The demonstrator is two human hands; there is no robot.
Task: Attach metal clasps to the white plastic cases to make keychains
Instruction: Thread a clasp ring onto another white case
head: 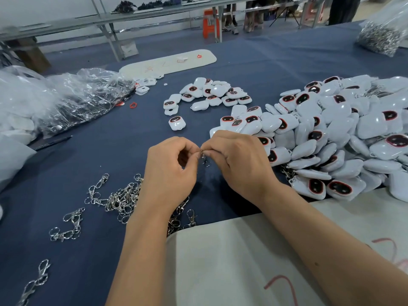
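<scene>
Loose clasps (119,198) lying on desk (110,151) at left. Left hand (170,171) and right hand (238,160) pinching one clasp (204,157) between fingertips, above desk. Pile of white cases (331,138) sitting at right.

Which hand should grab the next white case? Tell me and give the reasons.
Right. The right hand sits beside the big pile of white cases, which lies on its side of the table. The left hand, also pinching the clasp, is nearer the loose clasps, so it would probably have to cross over.
</scene>
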